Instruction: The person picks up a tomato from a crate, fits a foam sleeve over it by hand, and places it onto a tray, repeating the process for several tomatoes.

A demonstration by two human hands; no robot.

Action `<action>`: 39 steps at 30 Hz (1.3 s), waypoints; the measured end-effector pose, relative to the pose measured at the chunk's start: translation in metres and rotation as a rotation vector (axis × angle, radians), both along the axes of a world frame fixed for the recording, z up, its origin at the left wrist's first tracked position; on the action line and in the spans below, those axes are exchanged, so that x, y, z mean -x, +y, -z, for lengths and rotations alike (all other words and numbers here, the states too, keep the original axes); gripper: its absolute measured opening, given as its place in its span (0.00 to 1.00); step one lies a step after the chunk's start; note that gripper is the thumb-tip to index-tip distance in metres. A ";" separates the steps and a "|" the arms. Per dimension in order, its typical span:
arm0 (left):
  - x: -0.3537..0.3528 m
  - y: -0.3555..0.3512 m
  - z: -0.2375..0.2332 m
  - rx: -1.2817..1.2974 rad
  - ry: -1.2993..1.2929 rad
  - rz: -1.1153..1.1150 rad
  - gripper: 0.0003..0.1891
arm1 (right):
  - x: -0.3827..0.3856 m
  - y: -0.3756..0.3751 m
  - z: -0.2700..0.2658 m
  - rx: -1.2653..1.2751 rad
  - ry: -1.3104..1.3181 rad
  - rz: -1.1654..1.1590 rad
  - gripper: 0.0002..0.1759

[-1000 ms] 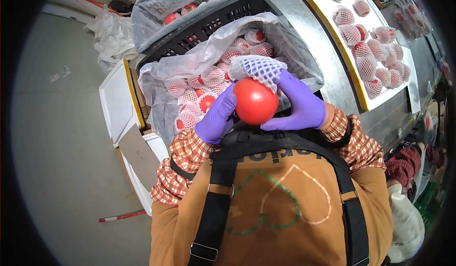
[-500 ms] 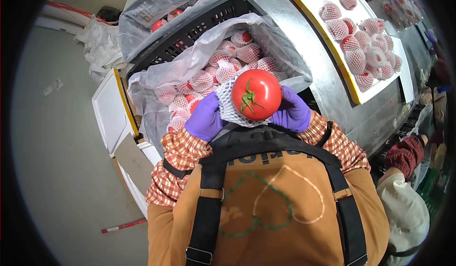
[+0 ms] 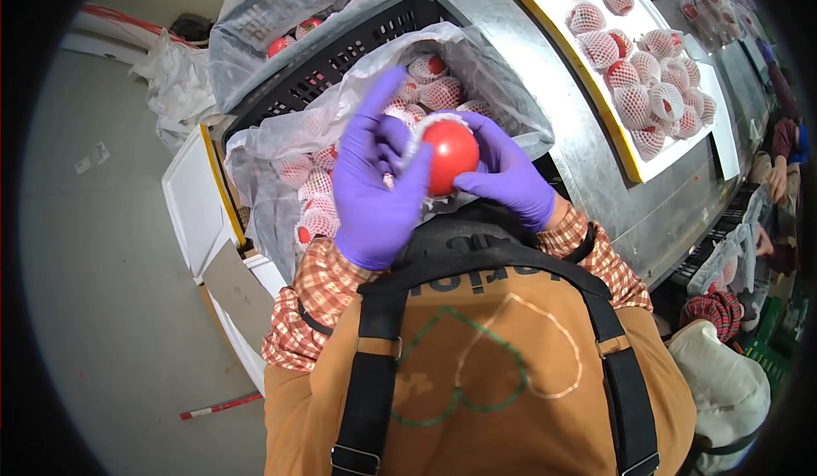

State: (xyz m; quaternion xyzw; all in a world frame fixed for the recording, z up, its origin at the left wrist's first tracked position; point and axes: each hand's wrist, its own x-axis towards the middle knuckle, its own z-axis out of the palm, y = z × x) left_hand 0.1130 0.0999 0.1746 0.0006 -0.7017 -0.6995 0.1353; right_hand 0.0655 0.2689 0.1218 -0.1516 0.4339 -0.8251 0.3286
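A red tomato (image 3: 452, 159) is held over the crate, its smooth side facing me and no stem in sight. A white foam net (image 3: 420, 142) lies round its upper and left side. My right hand (image 3: 511, 170) grips the tomato from the right, thumb at its lower edge. My left hand (image 3: 374, 191) is at the tomato's left with fingers apart, one pointing up; the thumb is beside the net, and blur hides whether it touches. Beneath is a black crate (image 3: 319, 72) with a plastic liner (image 3: 502, 76), holding several netted tomatoes (image 3: 441, 93).
To the right, a white tray (image 3: 566, 55) with a yellow edge carries several netted tomatoes on the metal table (image 3: 596, 187). Another lined crate (image 3: 242, 59) stands behind. White boards (image 3: 189, 195) lean at the left. Another person's hand (image 3: 777, 178) shows far right.
The tomato has turned so its stem no longer shows, and it sits slightly lower and left. My left hand has opened and lifted a finger; my right hand has moved round the fruit.
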 end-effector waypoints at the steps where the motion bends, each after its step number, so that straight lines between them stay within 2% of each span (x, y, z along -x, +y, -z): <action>1: -0.001 0.000 -0.003 0.004 0.005 0.005 0.35 | -0.001 -0.003 -0.001 -0.043 0.068 0.060 0.41; 3: 0.000 -0.004 -0.009 0.630 0.243 0.161 0.35 | 0.002 -0.004 -0.005 -0.030 0.094 0.088 0.43; 4: -0.003 -0.006 0.000 0.509 0.173 0.141 0.41 | 0.003 -0.005 -0.006 -0.058 0.151 0.157 0.44; 5: 0.001 -0.006 0.003 0.512 0.187 0.155 0.41 | 0.005 -0.004 -0.007 -0.085 0.208 0.228 0.44; 7: 0.010 -0.006 0.010 0.434 0.244 -0.062 0.50 | 0.004 -0.001 -0.002 -0.072 0.153 0.278 0.44; 8: 0.013 -0.009 0.024 0.213 0.086 0.056 0.55 | 0.005 0.000 0.001 -0.092 0.179 0.300 0.43; 9: 0.012 -0.002 0.026 -0.240 -0.110 0.166 0.53 | 0.004 0.000 0.000 -0.116 0.204 0.318 0.42; 11: 0.014 0.002 0.040 -0.261 -0.235 0.302 0.50 | 0.003 -0.001 -0.002 -0.081 0.256 0.244 0.36; 14: 0.017 0.010 0.039 -0.384 -0.258 0.297 0.46 | 0.007 0.001 -0.001 -0.148 0.464 0.370 0.30; 17: 0.020 0.009 0.042 -0.514 -0.292 0.286 0.36 | 0.013 0.017 -0.002 -0.447 0.935 0.368 0.28; 19: 0.018 0.004 0.050 -0.610 -0.416 0.181 0.32 | 0.017 0.023 -0.001 -0.381 1.000 0.310 0.32; 21: 0.023 0.004 0.058 -0.636 -0.421 0.118 0.31 | 0.021 0.029 -0.019 -0.283 0.823 0.378 0.41; 22: 0.025 0.004 0.058 -0.641 -0.420 0.112 0.31 | 0.031 0.039 -0.023 -0.430 0.928 0.376 0.54; 23: 0.028 0.006 0.058 -0.637 -0.422 0.157 0.31 | 0.039 0.041 -0.024 -0.434 0.929 0.368 0.54; 25: 0.033 0.015 0.057 -0.638 -0.433 0.203 0.32 | 0.048 0.044 -0.023 -0.671 1.183 0.335 0.60; 26: 0.036 0.024 0.050 -0.560 -0.403 0.272 0.32 | 0.052 0.041 -0.017 -0.714 1.197 0.258 0.62; 27: 0.038 0.032 0.048 -0.482 -0.371 0.339 0.33 | 0.055 0.037 -0.012 -0.717 1.193 0.251 0.62; 29: 0.043 0.040 0.049 -0.510 -0.389 0.346 0.35 | 0.062 0.032 -0.006 -0.584 1.152 0.195 0.62; 31: 0.050 0.042 0.040 -0.532 -0.344 0.324 0.36 | 0.073 0.033 -0.008 -0.595 1.198 0.191 0.59; 33: 0.054 0.039 0.038 -0.560 -0.361 0.345 0.39 | 0.083 0.037 -0.006 -0.519 1.081 0.216 0.55; 34: 0.056 0.038 0.037 -0.591 -0.360 0.369 0.39 | 0.092 0.038 -0.004 -0.414 0.900 0.224 0.51; 35: 0.056 0.036 0.038 -0.622 -0.358 0.393 0.40 | 0.100 0.042 -0.003 -0.423 0.739 0.234 0.49; 39: 0.050 0.003 0.057 -0.451 -0.469 0.228 0.37 | 0.180 0.072 0.011 -0.520 0.481 0.426 0.44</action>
